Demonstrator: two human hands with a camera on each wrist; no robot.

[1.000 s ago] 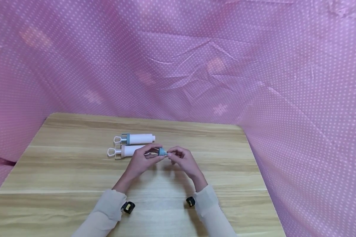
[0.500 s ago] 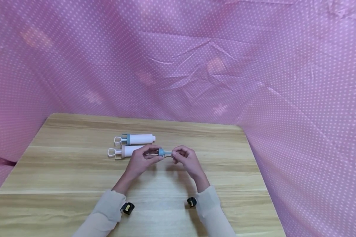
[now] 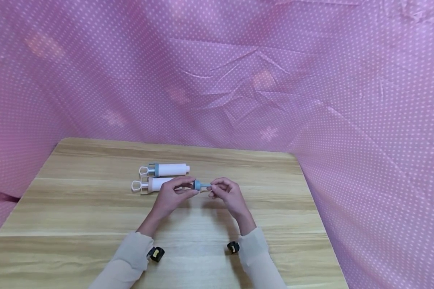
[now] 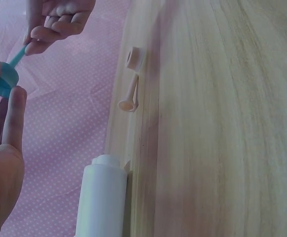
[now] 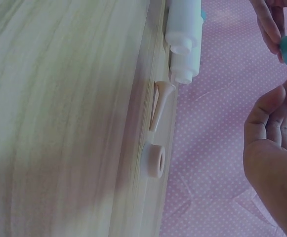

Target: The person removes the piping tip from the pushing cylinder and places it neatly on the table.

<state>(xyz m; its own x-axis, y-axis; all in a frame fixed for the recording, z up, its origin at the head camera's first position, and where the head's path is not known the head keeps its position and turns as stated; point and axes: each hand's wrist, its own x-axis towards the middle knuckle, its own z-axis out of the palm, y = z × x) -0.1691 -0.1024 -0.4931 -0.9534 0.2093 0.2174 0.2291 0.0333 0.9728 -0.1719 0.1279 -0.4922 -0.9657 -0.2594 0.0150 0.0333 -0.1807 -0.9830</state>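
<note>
My left hand [image 3: 171,194] holds a blue ring cap [image 4: 7,79] between thumb and fingertips. A slim blue nozzle [image 3: 205,186] sticks out of the cap to the right. My right hand [image 3: 231,197] pinches the nozzle's tip between thumb and index finger. In the wrist views both hands are raised above the table, with the blue pieces in line between them. Lower, on the wood, lie a pale pink nozzle [image 5: 161,104] with a flared end and a pale pink ring cap [image 5: 155,161]. In the head view the hands largely cover these pink pieces.
Left of the hands, two white syringe-like barrels with loop handles lie side by side on the wooden table [image 3: 94,212]: one with a blue collar [image 3: 171,169], one with a pink collar [image 3: 159,184], partly behind the left hand. Pink dotted cloth [image 3: 217,80] hangs around the table.
My right hand has moved slightly right, and more of the blue nozzle's stem shows between the hands. Over the last half second both hands have stayed nearly still.
</note>
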